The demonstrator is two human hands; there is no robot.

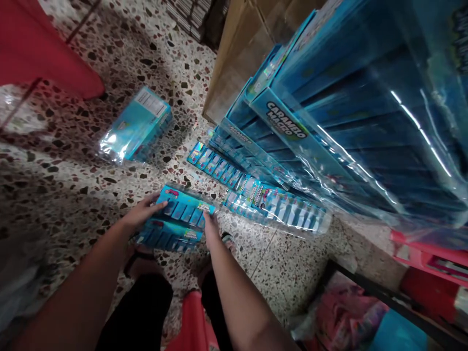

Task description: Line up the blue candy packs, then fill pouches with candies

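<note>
Both hands hold a blue wrapped candy pack [183,208] low over the terrazzo floor. My left hand [143,210] grips its left end with fingers curled over the top edge. My right hand [211,228] clasps its right end. A second blue pack [166,236] lies directly under the held one, touching it. Below them I see my feet in sandals and my black trousers.
A row of blue packs [256,192] lies on the floor to the right. One wrapped blue box [137,126] lies apart at upper left. Tall stacks of blue boxes [347,112] rise at right, with cardboard cartons [248,44] behind. Red stool [40,53] stands upper left.
</note>
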